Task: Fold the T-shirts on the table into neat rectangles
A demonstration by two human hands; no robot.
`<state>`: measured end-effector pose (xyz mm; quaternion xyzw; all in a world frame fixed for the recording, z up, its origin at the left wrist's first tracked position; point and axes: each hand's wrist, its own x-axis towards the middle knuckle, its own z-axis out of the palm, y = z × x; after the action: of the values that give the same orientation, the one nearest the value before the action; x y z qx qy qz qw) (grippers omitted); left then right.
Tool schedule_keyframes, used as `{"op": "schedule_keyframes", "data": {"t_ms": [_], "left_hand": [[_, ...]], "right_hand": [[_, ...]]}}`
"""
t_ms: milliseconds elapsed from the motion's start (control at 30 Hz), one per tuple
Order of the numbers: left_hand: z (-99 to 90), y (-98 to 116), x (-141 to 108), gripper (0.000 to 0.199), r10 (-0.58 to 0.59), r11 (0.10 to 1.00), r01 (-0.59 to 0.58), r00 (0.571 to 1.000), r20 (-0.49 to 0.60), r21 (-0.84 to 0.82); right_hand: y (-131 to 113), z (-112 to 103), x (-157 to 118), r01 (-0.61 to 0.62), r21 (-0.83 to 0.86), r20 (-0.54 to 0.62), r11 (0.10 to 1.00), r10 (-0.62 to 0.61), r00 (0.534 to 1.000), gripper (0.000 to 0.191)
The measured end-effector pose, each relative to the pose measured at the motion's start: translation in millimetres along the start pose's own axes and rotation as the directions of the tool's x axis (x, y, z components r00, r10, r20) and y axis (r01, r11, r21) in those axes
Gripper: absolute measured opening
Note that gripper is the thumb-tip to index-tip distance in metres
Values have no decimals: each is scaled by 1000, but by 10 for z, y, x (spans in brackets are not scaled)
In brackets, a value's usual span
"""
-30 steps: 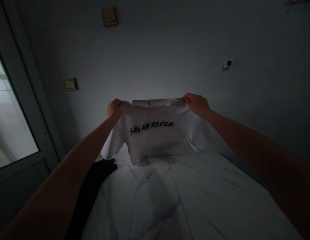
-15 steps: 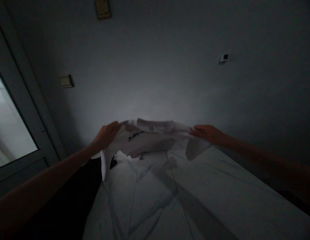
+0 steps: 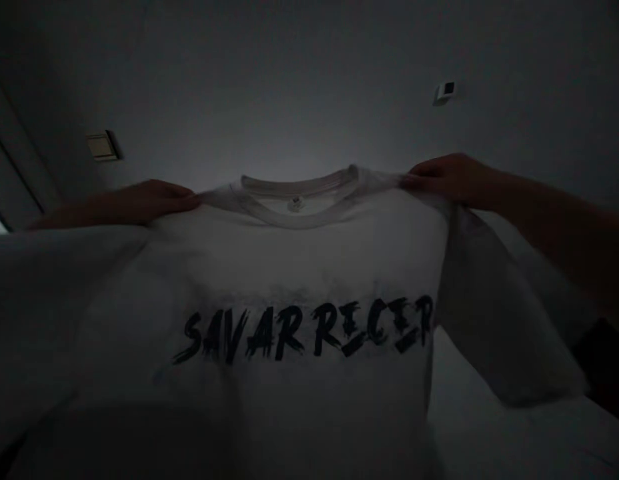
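Head view: shirt (image 3: 309, 267) upright, collar (image 3: 299, 220) up.

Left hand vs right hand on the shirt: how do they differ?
The right hand sits higher in the picture than the left hand. The right forearm runs to the picture's edge; the left forearm is partly behind the shirt. Both pinch its shoulders.
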<state>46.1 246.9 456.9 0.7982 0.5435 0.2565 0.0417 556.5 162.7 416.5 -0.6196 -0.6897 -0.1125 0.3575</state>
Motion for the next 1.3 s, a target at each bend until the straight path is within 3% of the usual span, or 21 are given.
{"op": "schedule_keyframes", "data": {"t_ms": [100, 233, 333, 400, 567, 667, 800, 1033, 1167, 1300], "left_hand": [[652, -320, 270, 48, 74, 997, -74, 961, 268, -9], [1756, -887, 527, 45, 123, 990, -139, 890, 438, 5], [2516, -1214, 658, 40, 89, 987, -140, 894, 440, 84], [2943, -1360, 711, 37, 38, 982, -110, 910, 412, 152], [3709, -1608, 768, 34, -84, 964, -18, 925, 371, 263], [3985, -1737, 825, 33, -147, 946, 30, 927, 344, 322], [4220, -1862, 964, 32, -158, 932, 27, 928, 337, 362], [4376, -1878, 1071, 29, -147, 920, 12, 937, 318, 392], [4365, -1650, 1003, 29, -121, 910, 11, 963, 241, 415], [4570, -1119, 715, 35, -14, 913, -35, 993, 115, 407]], "right_hand": [[265, 617, 183, 32, -24, 172, 999, -28, 985, 60], [755, 1759, 103, 53, 10, 380, 999, -53, 923, 47], [983, 2560, -126, 23, -74, 459, 997, 14, 888, 35], [1060, 2979, -280, -6, -183, 471, 983, 93, 877, 33], [1176, 3672, -485, -5, -307, 486, 952, 161, 859, 31], [1264, 3935, -501, 10, -308, 502, 951, 154, 851, 28], [1391, 4179, -483, 22, -324, 511, 946, 156, 845, 29], [1511, 4311, -486, 8, -371, 498, 928, 192, 846, 31], [1345, 4297, -463, 19, -435, 465, 900, 206, 861, 29], [838, 4397, -590, -7, -437, 390, 899, 197, 900, 38]]}}
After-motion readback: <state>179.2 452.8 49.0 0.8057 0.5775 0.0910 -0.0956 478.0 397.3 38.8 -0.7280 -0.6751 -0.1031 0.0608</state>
